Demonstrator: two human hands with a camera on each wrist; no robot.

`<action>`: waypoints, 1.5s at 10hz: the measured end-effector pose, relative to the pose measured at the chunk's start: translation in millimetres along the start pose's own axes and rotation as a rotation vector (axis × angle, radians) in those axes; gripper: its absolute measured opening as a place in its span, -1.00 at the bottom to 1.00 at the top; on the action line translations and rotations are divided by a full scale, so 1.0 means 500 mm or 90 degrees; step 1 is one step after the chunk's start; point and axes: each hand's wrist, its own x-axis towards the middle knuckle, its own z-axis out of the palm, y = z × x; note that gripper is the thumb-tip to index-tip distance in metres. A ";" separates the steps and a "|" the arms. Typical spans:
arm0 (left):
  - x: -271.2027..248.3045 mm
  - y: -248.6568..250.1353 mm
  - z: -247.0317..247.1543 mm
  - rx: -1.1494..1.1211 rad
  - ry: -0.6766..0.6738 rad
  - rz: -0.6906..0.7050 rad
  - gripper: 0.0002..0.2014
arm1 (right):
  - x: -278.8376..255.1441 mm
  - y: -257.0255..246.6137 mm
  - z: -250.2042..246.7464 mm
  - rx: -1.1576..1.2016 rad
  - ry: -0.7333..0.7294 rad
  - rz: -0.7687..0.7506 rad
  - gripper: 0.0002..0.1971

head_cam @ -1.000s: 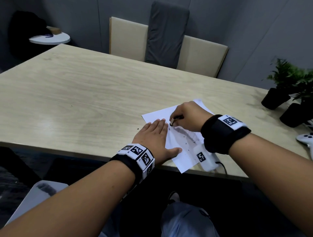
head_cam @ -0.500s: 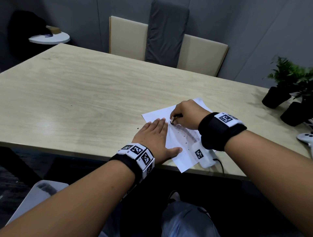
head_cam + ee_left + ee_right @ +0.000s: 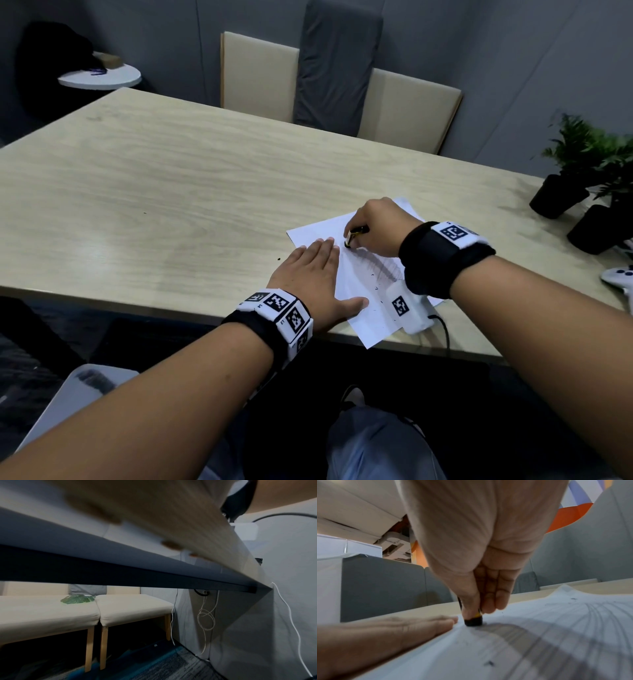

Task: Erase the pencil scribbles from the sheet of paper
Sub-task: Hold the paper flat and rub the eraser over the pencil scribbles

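Right hand (image 3: 375, 224) pinches the eraser (image 3: 473, 620) upright on the paper (image 3: 363, 284); scribbles (image 3: 530, 635) trail toward 5 o'clock. Left hand (image 3: 315, 274), spread flat at 8 o'clock, pins the sheet.

Black wristbands (image 3: 442, 260) with white coded marker tags (image 3: 281, 310)

Two potted plants (image 3: 582, 178) at table (image 3: 171, 192) right edge; cushioned chairs (image 3: 342, 85) behind.
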 end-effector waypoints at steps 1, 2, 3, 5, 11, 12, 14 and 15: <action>0.001 0.002 0.000 -0.001 0.001 -0.001 0.01 | -0.005 -0.001 0.005 -0.016 -0.033 0.008 -0.83; 0.000 0.001 0.000 -0.003 0.000 -0.002 0.01 | -0.020 0.005 -0.004 -0.037 -0.097 0.015 -0.82; 0.000 0.000 0.001 -0.001 0.001 0.000 0.01 | -0.028 0.008 -0.021 -0.072 -0.139 0.011 -0.84; -0.001 0.001 -0.001 0.002 0.002 -0.001 0.00 | 0.005 -0.008 -0.003 -0.002 -0.001 0.010 -0.84; 0.003 0.001 0.002 0.009 -0.001 -0.003 0.01 | -0.039 -0.004 -0.013 -0.070 -0.151 0.009 -0.82; 0.002 0.001 0.002 0.006 -0.001 -0.004 0.01 | -0.035 0.007 -0.019 -0.074 -0.119 0.019 -0.82; 0.002 0.000 0.002 0.002 -0.002 -0.002 0.01 | -0.006 0.013 0.007 -0.011 0.018 -0.003 -0.80; 0.003 0.000 0.002 0.008 0.001 -0.004 0.01 | -0.024 0.020 0.005 -0.029 -0.035 -0.002 -0.77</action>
